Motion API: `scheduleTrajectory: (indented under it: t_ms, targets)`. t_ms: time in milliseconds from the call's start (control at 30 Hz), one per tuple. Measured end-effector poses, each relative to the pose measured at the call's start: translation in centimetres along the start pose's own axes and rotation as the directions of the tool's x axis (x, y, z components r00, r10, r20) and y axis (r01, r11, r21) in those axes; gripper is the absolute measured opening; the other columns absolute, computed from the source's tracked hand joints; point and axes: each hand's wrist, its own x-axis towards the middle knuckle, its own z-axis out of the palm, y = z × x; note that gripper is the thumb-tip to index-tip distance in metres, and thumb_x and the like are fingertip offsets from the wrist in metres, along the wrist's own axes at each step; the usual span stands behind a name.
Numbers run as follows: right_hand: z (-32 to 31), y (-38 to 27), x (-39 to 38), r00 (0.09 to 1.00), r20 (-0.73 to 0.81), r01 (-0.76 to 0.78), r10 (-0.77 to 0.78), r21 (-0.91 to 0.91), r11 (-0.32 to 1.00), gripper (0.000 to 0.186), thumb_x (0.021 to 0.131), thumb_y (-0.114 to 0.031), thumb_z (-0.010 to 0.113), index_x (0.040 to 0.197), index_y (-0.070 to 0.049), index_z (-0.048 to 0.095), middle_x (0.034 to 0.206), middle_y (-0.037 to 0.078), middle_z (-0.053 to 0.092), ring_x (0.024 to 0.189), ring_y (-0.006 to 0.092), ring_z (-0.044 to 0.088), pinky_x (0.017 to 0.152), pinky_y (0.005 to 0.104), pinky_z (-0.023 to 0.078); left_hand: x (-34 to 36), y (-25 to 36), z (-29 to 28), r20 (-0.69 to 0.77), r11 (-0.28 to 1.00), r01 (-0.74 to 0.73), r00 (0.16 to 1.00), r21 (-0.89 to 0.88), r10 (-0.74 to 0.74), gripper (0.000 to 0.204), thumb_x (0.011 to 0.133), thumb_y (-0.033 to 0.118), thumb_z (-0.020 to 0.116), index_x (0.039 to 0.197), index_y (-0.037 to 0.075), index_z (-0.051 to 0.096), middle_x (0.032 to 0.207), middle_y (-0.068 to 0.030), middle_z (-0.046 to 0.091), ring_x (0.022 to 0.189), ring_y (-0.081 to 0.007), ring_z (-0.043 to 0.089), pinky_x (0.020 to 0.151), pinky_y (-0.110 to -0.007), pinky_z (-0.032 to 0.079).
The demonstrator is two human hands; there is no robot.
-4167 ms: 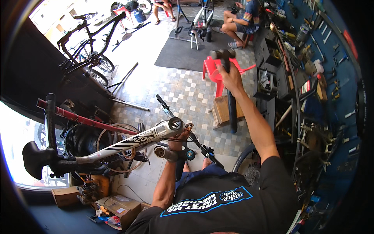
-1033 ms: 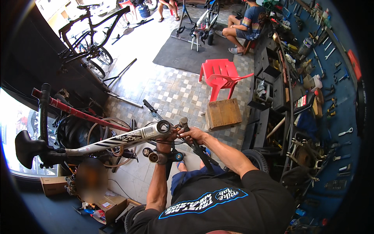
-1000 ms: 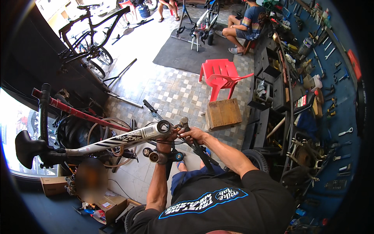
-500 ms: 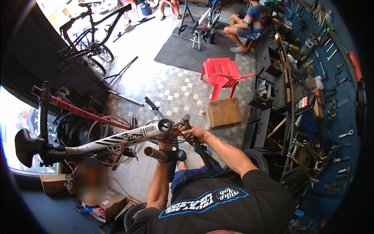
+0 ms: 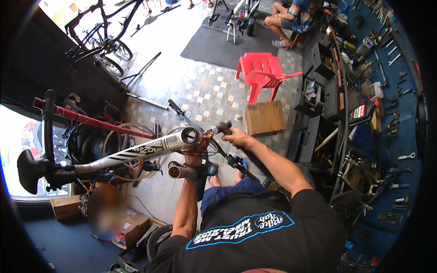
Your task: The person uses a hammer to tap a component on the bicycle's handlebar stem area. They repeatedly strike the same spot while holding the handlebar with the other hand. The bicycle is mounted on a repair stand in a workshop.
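Observation:
My right hand [image 5: 237, 138] grips a hammer [image 5: 223, 127] by its handle, which slants back toward my lap. The hammer's head is beside the open head tube [image 5: 190, 135] of a white and silver bicycle frame [image 5: 129, 151]. My left hand [image 5: 197, 148] is closed just behind that tube. Small coppery metal shows at its fingertips, but what it grips is partly hidden. Below the left hand, an open-ended grey-brown tube [image 5: 176, 171] joins a dark part with a blue cap [image 5: 211, 169]. A handlebar [image 5: 182, 113] hangs on cables beyond the frame.
A red plastic chair [image 5: 261, 73] and a wooden box [image 5: 265, 118] stand ahead. Tools cover the blue wall [image 5: 400, 113] at right, beside dark drawers [image 5: 314, 95]. A person [image 5: 296, 22] sits at the back right. A black saddle [image 5: 32, 172] is at left.
My right hand and the hammer have moved up and slightly right, with the hammer's head turned. My left hand stays by the head tube. The view has shifted slightly.

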Motion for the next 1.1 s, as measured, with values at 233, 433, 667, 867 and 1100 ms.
scheduleTrajectory:
  t_ms: [233, 433, 667, 867, 1100]
  targets:
    - [-2.4, 0.0, -4.0, 0.995, 0.042, -0.091, 0.087, 0.118, 0.989, 0.046, 0.090, -0.016, 0.064, 0.131, -0.005, 0.049, 0.069, -0.002, 0.050, 0.054, 0.0092, 0.049, 0.046, 0.0275, 0.044, 0.1, 1.9, 1.8, -0.059, 0.994, 0.025, 0.998, 0.110, -0.019, 0.022, 0.093, 0.005, 0.069, 0.113, -0.002, 0.063, 0.108, -0.0142, 0.070, 0.105, -0.0271, 0.068, 0.090, -0.042, 0.059]
    - [-1.6, 1.4, -4.3, 0.991, 0.071, -0.130, 0.116, 0.243, 0.961, 0.043, 0.089, -0.014, 0.063, 0.130, -0.005, 0.051, 0.070, 0.000, 0.050, 0.052, 0.0091, 0.048, 0.044, 0.0280, 0.042, 0.2, 3.0, 2.6, -0.048, 0.985, 0.087, 0.996, 0.147, -0.080, 0.011, 0.093, 0.007, 0.068, 0.100, -0.002, 0.069, 0.097, -0.0040, 0.070, 0.089, -0.0102, 0.066, 0.075, -0.024, 0.053]
    - [-1.8, 2.5, -4.1, 0.986, 0.081, -0.163, 0.146, 0.288, 0.944, 0.034, 0.091, -0.014, 0.064, 0.121, -0.007, 0.053, 0.073, -0.001, 0.050, 0.057, 0.0082, 0.051, 0.050, 0.0251, 0.043, -0.2, 2.7, 2.4, -0.090, 0.986, 0.165, 0.982, 0.010, -0.163, 0.016, 0.091, 0.005, 0.071, 0.105, -0.003, 0.069, 0.103, -0.0083, 0.071, 0.095, -0.0156, 0.067, 0.083, -0.027, 0.056]
    - [-2.0, 2.2, -4.8, 0.948, 0.237, -0.315, 0.215, 0.577, 0.754, 0.028, 0.098, -0.022, 0.064, 0.121, -0.010, 0.052, 0.079, -0.001, 0.051, 0.056, 0.0087, 0.053, 0.047, 0.0276, 0.048, 0.3, 3.4, 2.6, -0.037, 0.993, 0.097, 0.995, 0.072, -0.094, 0.017, 0.093, -0.003, 0.062, 0.109, -0.004, 0.067, 0.109, -0.0122, 0.070, 0.105, -0.0206, 0.066, 0.094, -0.033, 0.055]
    - [-2.1, 0.3, -5.6, 0.965, 0.258, -0.169, 0.055, 0.446, 0.879, 0.039, 0.099, -0.025, 0.064, 0.131, -0.009, 0.048, 0.081, 0.000, 0.054, 0.059, 0.0079, 0.057, 0.049, 0.0248, 0.051, 0.0, 2.7, 1.9, -0.010, 0.983, 0.142, 0.990, -0.119, -0.144, 0.032, 0.099, 0.020, 0.053, 0.116, -0.005, 0.062, 0.120, -0.0175, 0.066, 0.117, -0.0314, 0.063, 0.104, -0.049, 0.049]
